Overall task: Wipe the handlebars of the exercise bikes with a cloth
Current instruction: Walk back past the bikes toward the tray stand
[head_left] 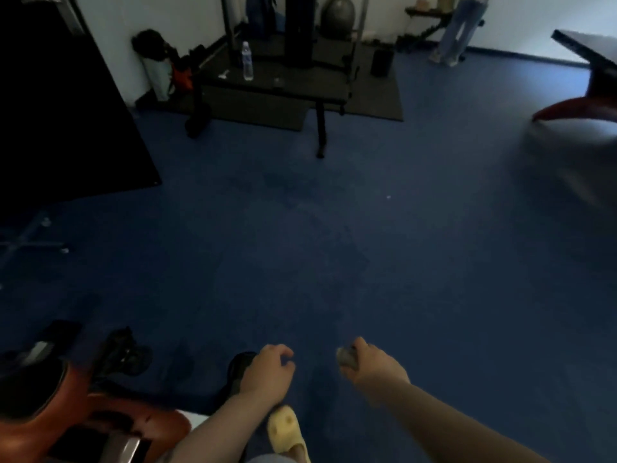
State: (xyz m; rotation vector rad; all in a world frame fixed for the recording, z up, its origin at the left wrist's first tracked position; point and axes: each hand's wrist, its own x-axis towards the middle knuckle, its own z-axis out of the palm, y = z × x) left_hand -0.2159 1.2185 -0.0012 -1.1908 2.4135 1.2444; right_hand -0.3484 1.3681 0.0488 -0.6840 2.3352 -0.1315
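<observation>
Between the curled fingers [362, 345] of the right hand [374, 370] sits the cloth [347, 357]: wadded into a small grey-brown ball, only its front bulge showing past the thumb side. Fingers are closed around it in a loose fist, knuckles up. Judgement: balled like this for carrying, not wiping; it would need opening out to wrap a bar.

Left hand [267, 372] is empty, fingers half curled and slightly apart, thumb near the index tip, pinching nothing. It hangs just over a dark rounded part [238, 365] of the red exercise bike [100, 416] at the lower left corner of the floor (possibly a grip or pedal; too dark to tell). Neither hand touches a handlebar that I can identify.

Both forearms reach forward and down over bare blue floor [334, 245]; a yellow slipper [285, 429] shows below the left wrist. Likely mid-walk between machines.

Another red-framed machine [577, 105] stands at the floor's far right edge. Weight bench [277, 85] with a water bottle [247, 61] on it sits at the far wall; another person's legs [459, 31] at the far right corner.

Frame is dim and blurred; cloth texture and dampness unreadable.
</observation>
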